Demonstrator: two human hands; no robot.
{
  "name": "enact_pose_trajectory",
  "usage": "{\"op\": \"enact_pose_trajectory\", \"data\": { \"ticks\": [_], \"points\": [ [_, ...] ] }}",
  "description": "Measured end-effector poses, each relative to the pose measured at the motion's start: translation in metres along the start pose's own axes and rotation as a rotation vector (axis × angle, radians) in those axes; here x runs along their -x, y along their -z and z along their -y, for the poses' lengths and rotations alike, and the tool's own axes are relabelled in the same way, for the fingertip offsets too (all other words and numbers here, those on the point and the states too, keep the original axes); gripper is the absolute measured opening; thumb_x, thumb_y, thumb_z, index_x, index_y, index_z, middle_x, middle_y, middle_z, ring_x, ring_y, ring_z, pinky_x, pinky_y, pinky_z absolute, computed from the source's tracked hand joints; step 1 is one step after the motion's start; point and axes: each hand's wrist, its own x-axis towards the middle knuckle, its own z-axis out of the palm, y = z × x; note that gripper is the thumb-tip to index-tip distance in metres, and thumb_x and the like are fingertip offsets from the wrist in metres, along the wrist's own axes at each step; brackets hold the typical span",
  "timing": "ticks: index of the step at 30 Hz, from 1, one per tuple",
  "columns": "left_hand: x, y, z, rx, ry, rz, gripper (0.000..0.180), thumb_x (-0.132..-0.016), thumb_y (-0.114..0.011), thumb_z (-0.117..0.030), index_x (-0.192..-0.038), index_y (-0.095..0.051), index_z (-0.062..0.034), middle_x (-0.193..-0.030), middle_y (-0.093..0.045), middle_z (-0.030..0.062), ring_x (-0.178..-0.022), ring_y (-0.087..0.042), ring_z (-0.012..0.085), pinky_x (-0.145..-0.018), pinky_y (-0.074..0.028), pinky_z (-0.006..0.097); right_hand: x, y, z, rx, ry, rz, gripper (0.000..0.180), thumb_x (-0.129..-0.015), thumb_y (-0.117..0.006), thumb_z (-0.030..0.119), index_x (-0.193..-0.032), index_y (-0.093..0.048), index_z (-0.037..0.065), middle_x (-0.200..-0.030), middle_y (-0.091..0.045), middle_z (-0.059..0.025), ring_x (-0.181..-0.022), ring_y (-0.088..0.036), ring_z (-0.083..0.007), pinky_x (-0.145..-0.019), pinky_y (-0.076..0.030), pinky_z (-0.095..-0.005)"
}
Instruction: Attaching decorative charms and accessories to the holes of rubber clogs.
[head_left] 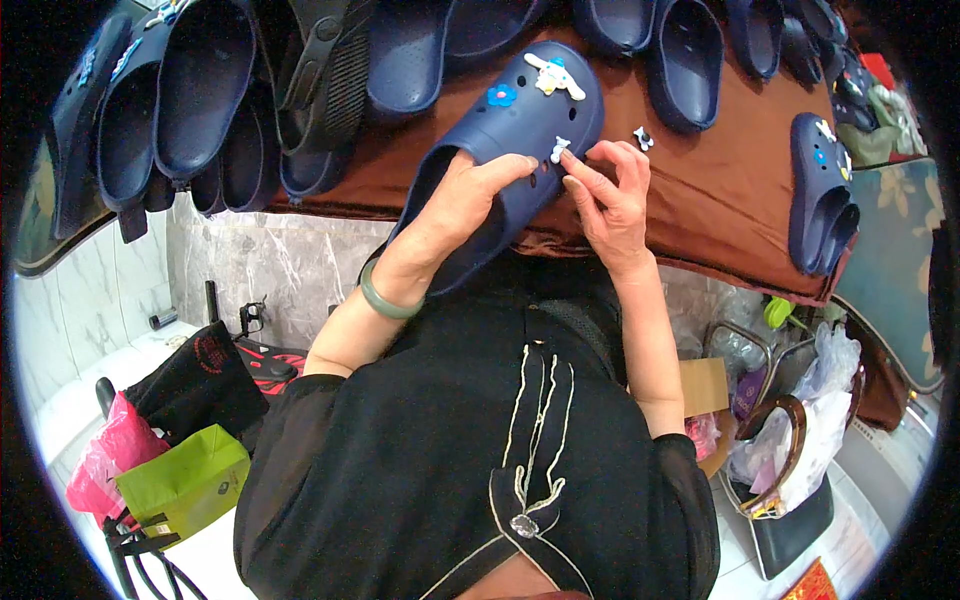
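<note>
A navy blue clog (525, 125) with round holes lies tilted at the table's near edge. My left hand (455, 205) grips it, its fingers inside the opening and the thumb on the upper. A green bangle is on that wrist. My right hand (615, 205) has thumb and index finger at a small white charm (560, 149) on the clog's right side; the charm's underside is hidden. Nearer the toe sit a larger white figure charm (553, 76) and a blue flower charm (501, 95). A loose black-and-white charm (642, 138) rests on the cloth beyond my right hand.
Brown cloth (720, 200) covers the table. Several navy clogs (205, 90) crowd the left and far side, beside a black shoe (325, 80). Another decorated clog (823, 195) lies at the right. Bags, including a green one (190, 480), and a chair (790, 520) stand below.
</note>
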Motion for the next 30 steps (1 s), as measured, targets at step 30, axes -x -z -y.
{"op": "enact_pose_trajectory", "data": {
  "ticks": [30],
  "points": [
    [0.020,-0.012,-0.007,-0.145,-0.052,-0.086,0.052,-0.080,-0.064,-0.013,-0.126,-0.048,0.0044,-0.113,-0.057,0.0118,-0.095,-0.057,0.0197,-0.084,-0.045,0.031,0.007,0.023,-0.043,0.138,-0.276,-0.305,0.014,-0.078,-0.069,0.017,-0.087,-0.064,0.009,-0.084,-0.061,-0.0060,-0.082,-0.057,-0.0267,-0.073,-0.045,-0.0380]
  ]
}}
